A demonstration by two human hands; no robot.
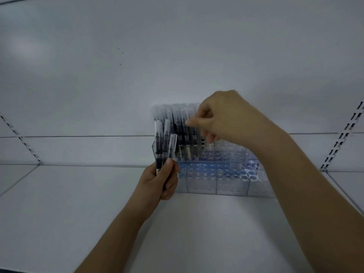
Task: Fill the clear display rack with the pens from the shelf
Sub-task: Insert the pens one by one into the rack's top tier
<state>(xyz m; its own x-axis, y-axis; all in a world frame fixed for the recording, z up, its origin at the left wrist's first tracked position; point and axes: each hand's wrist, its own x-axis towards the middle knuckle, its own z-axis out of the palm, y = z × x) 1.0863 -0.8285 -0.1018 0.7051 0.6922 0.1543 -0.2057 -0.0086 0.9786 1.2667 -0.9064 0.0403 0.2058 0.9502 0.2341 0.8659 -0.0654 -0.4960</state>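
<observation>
A clear stepped display rack [232, 186] stands on the white shelf, with several pens [177, 125] upright in its back row at the left. My left hand [161, 180] grips a small bunch of clear-capped dark pens [163, 142] just left of the rack's front corner. Above the back row, my right hand [214, 119] has its fingers curled, and the fingertips pinch the top of one standing pen [190, 131]. Most holes in the middle and front rows look bare.
The white shelf board [59, 203] spreads out on both sides and in front of the rack. A white back panel [118, 75] rises behind it. Slotted upright rails run at the far left [19, 136] and far right [342, 138].
</observation>
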